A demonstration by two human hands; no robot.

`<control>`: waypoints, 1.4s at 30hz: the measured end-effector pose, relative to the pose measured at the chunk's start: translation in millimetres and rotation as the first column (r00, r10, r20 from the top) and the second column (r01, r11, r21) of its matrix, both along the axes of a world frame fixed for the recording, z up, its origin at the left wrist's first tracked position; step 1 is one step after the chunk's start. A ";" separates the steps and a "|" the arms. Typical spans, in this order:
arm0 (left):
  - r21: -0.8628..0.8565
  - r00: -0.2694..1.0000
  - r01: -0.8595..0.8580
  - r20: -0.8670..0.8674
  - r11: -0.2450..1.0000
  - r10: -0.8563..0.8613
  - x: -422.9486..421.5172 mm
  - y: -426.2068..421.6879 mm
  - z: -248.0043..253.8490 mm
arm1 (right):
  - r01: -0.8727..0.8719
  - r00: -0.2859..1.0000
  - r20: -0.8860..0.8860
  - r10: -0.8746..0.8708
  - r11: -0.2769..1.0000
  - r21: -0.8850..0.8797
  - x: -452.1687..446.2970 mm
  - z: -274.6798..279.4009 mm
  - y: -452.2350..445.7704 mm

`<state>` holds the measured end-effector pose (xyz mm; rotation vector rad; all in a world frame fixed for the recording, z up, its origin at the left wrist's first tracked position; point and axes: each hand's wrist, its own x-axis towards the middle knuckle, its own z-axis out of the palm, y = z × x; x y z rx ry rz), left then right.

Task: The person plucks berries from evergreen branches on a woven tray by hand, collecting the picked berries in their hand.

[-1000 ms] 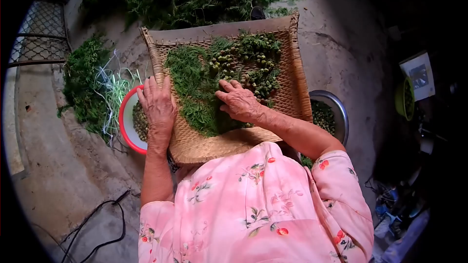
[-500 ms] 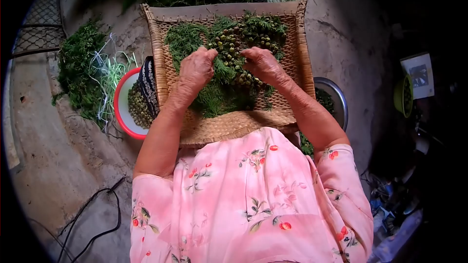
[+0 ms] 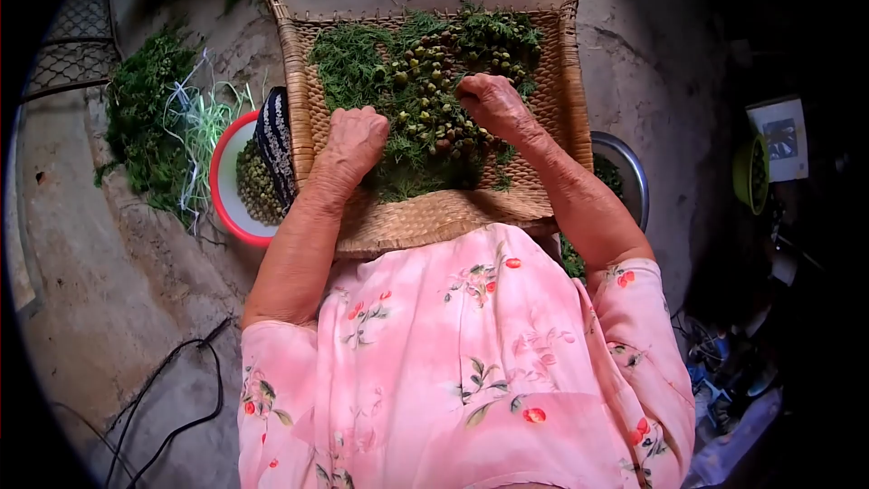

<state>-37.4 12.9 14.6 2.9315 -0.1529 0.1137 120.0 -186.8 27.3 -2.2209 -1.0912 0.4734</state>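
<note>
A woven wicker tray rests across my lap. Feathery green sprigs cover its left and far parts, and small round green-brown cones lie heaped in the middle. My left hand is closed over the near left of the tray, beside the sprigs; its fingertips are hidden, so what it holds does not show. Over the right side of the cone heap, my right hand has its fingers curled in a pinch. Whatever is between those fingers is too small to make out.
Left of the tray stands a red-rimmed white basin with similar cones, and a dark patterned cloth beside it. A metal basin is at right. Cut greenery, pale plastic strips and a black cable lie on the floor.
My left hand has drawn back toward me and away from my right hand. The right has shifted slightly right. The whole view has tilted a little, so the tray sits higher.
</note>
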 end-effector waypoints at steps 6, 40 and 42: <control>-0.243 0.988 0.059 -0.122 0.968 -0.091 13.4 -21.8 30.9 | -0.049 0.998 -0.042 0.056 0.986 0.163 -21.5 -19.3 24.1; -0.423 0.964 -0.247 -0.018 0.872 0.265 34.5 -21.7 -8.7 | 0.310 0.849 -0.491 -0.195 0.937 0.163 21.0 5.0 14.0; -0.619 0.922 -0.387 -0.265 0.683 0.282 37.8 -19.0 -2.6 | 0.333 0.810 -0.544 -0.221 0.936 0.115 19.5 5.5 10.8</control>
